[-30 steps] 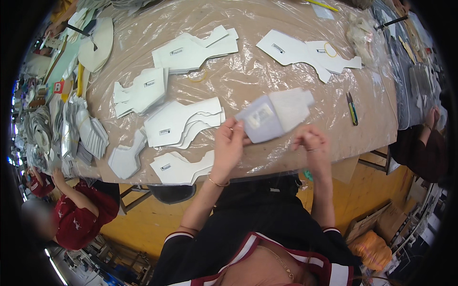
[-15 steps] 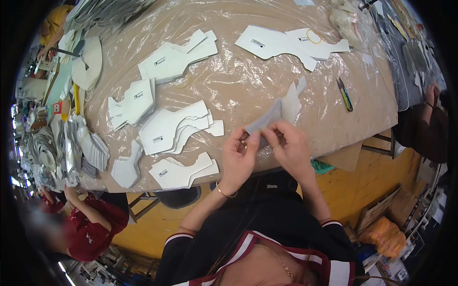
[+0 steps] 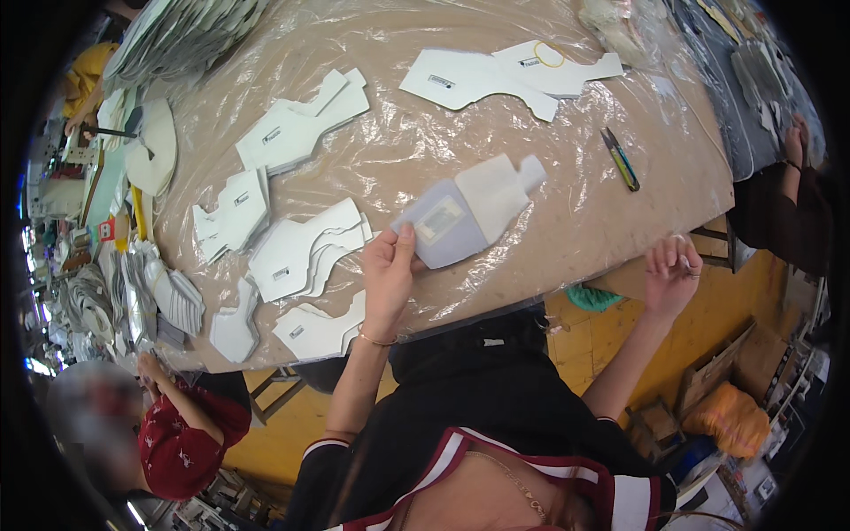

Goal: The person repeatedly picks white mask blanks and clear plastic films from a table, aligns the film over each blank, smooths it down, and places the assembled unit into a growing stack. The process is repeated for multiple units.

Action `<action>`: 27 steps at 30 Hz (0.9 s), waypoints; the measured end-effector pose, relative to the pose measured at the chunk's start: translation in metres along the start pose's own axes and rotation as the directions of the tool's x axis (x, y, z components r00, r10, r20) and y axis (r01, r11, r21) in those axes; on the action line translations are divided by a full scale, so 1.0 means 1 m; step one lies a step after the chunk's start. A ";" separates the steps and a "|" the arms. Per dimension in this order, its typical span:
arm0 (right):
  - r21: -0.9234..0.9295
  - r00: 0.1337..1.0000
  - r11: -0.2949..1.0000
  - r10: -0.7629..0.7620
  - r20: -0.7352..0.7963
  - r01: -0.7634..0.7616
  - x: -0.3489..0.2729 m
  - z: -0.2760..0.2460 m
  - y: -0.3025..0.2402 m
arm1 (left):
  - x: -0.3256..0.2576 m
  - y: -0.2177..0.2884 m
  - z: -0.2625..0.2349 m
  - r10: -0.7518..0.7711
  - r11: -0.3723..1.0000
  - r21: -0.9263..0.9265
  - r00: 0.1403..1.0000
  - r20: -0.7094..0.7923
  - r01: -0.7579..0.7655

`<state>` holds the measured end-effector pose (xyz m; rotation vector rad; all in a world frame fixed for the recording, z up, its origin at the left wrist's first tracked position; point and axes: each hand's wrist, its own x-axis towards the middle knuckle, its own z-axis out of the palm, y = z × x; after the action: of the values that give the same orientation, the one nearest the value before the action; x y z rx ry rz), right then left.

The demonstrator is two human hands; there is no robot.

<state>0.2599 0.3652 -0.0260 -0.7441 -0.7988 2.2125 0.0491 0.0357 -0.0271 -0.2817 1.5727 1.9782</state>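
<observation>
My left hand (image 3: 390,274) pinches the lower left edge of a fabric cut-out (image 3: 452,252). The piece lies spread low over the table, with a grey-lilac part bearing a pale rectangular patch and an off-white part ending in a narrow tab. Away to the right, past the table's front edge, is my right hand (image 3: 670,273), raised with its fingers curled together. Whatever may be between those fingertips is too small to make out. Nearest to the fabric on the right lie thread snips (image 3: 622,161) with a green and yellow handle.
Brown, plastic-covered table (image 3: 567,239) carries stacks of white cut pieces (image 3: 292,243) on the left and more white pieces (image 3: 478,78) at the back, with a yellow rubber band (image 3: 550,54) on them. Grey fabric piles (image 3: 177,40) stand far left. Co-workers' hands show at both sides.
My right hand has let go of the fabric and moved right, beyond the table edge. The left hand has shifted left, and the folded piece now lies opened out, showing its patch.
</observation>
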 end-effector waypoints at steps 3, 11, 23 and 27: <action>-0.421 0.849 0.905 -0.170 -0.501 -0.067 0.030 -0.104 0.007 | 0.001 0.000 0.003 -0.013 1.000 0.024 0.999 0.048 0.012; -0.657 0.786 -0.453 -0.479 -0.390 -0.602 0.004 -0.222 0.051 | 0.000 -0.004 0.003 0.084 0.923 0.378 0.996 -0.016 -0.072; -0.757 0.673 -0.108 -0.388 0.629 0.645 0.012 0.123 0.062 | 0.010 0.001 -0.003 -0.106 0.955 0.279 0.994 0.009 0.099; -0.815 0.818 0.085 -0.113 0.564 0.574 0.006 0.177 0.109 | 0.004 -0.004 0.010 0.225 0.949 0.241 0.972 -0.064 -0.203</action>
<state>0.0933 0.2464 0.0103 -0.5147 -2.4589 1.0688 0.0501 0.0471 -0.0299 -0.1104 1.9466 1.9358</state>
